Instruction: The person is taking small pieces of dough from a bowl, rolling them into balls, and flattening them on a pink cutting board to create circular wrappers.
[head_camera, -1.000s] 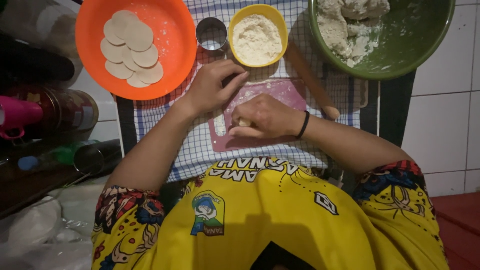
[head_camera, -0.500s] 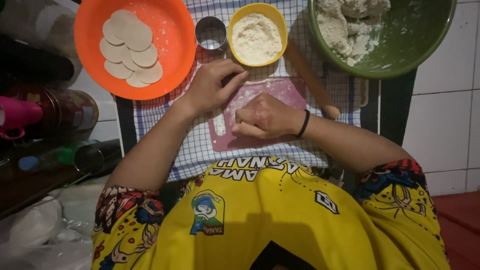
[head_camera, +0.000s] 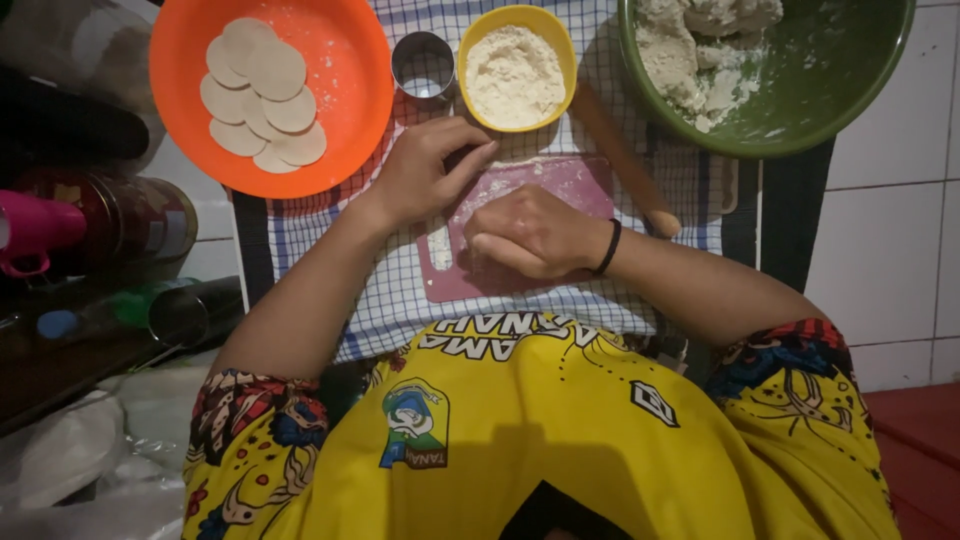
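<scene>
**Dough work on a small board: crowded surface, floury hands**

The right hand (head_camera: 535, 235) rests knuckles-up on the pink cutting board (head_camera: 580, 185), fingers curled down and closed over something pale; what sits beneath the palm is hidden, so the dough piece itself cannot be confirmed. The left hand (head_camera: 425, 170) lies just beside it at the board's far-left corner, fingers together and pressed flat toward the board.

Risks noted. The board sits on a checked cloth (head_camera: 400, 290), not on a bare surface; firm downward pressure may let cloth and board creep sideways. The yellow flour bowl (head_camera: 517, 65) and the small metal ring cutter (head_camera: 423, 67) stand just beyond the left hand's fingers, and a forward slip could knock either over. The wooden rolling pin (head_camera: 625, 160) lies angled along the board's right edge, touching or nearly so; it may roll if jolted. The orange bowl (head_camera: 340, 110) of cut rounds and the green bowl (head_camera: 830, 90) of dough stand farther off, at lesser risk.
</scene>
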